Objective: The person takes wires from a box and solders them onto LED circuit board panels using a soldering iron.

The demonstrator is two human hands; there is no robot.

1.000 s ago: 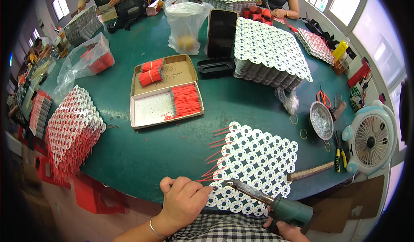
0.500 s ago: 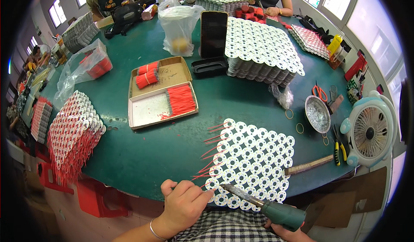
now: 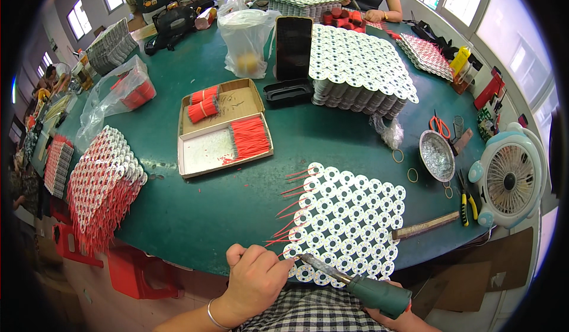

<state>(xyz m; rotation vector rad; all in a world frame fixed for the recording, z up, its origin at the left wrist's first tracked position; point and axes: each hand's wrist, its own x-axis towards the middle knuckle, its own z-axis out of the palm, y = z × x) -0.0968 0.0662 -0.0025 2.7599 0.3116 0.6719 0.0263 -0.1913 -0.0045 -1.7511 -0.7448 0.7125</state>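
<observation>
A panel of white ring-shaped circuit boards [image 3: 347,210] lies at the near edge of the green table. Thin red wires [image 3: 288,215] stick out from its left column. At the panel's lower left corner, my left hand [image 3: 256,277] is closed in a pinch on a short red wire, most of it hidden by the fingers. My right hand [image 3: 396,315] is wrapped round the handle of a green soldering gun [image 3: 374,293], partly hidden behind it. The gun's metal barrel slants over the lower boards, its tip beside my left fingertips.
An open box [image 3: 195,165] of cut red wires sits mid-table. Behind stand a tall board stack [image 3: 361,65] and a phone [image 3: 293,47]. On the right are a metal bowl [image 3: 437,156], pliers [image 3: 468,204], a wooden strip [image 3: 427,225] and a fan [image 3: 508,181]. Wired boards [image 3: 104,187] lie left.
The soldering gun has shifted slightly left, bringing its tip closer to my left fingertips. My left hand has barely moved. A person at the far left of the table has straightened up.
</observation>
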